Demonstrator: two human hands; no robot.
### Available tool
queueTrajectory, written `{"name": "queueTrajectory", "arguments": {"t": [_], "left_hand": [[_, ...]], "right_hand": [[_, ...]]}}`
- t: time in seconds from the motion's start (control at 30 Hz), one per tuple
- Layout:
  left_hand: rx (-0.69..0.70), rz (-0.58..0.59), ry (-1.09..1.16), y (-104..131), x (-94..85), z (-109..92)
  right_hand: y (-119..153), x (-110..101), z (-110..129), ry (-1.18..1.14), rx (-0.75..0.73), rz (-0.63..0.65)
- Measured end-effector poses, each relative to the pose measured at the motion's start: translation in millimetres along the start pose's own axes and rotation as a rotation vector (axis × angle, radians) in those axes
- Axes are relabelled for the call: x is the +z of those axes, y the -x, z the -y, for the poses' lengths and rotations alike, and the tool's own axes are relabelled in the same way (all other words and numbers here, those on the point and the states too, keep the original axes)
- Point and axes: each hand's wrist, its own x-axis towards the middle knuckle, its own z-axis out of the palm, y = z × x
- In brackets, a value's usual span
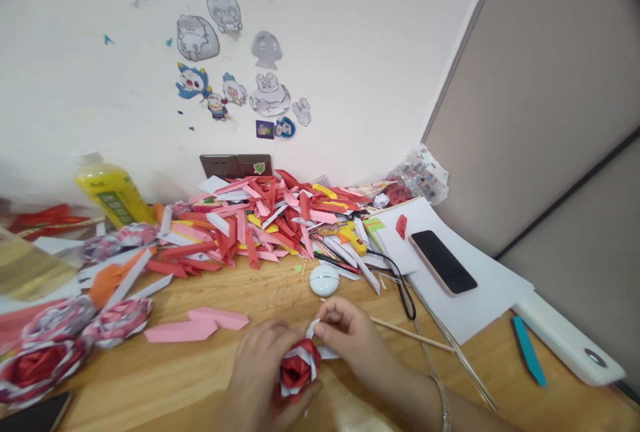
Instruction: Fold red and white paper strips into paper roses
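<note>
A red and white folded-paper rose [299, 367] is held low in the middle of the view, just above the wooden table [200, 375]. My left hand [263, 365] wraps round its left side, thumb beneath it. My right hand [345, 335] pinches a white paper strip [313, 329] at the rose's upper right edge. Another white piece shows under my right fingers. Two pink folded strips [181, 331] lie to the left of my hands. Finished-looking paper roses [117, 321] sit at the far left.
Behind my hands is a heap of folded paper strips [270, 219], with a yellow glue gun [353, 237] and a white round case [324, 280]. A phone [444, 262] rests on white sheets at right. A yellow bottle [114, 192] stands back left; thin sticks [413, 333] lie right.
</note>
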Motion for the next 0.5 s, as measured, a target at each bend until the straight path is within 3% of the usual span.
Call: {"name": "queueTrajectory", "arguments": {"t": [0.17,0.23,0.4,0.5], "left_hand": [[-0.306,0.047,0.489,13,18.9,-1],[-0.407,0.039,0.582,14,20.8,-1],[-0.291,-0.020,0.315,3,7.1,3],[-0.303,-0.106,0.213,-4,1.0,5]], "right_hand": [[-5,-5,3,0.009,0.019,-0.072],[-7,-8,5,-0.001,0.054,-0.067],[-6,-10,9,-0.016,0.050,-0.004],[-5,-9,8,0.011,0.045,0.051]]}}
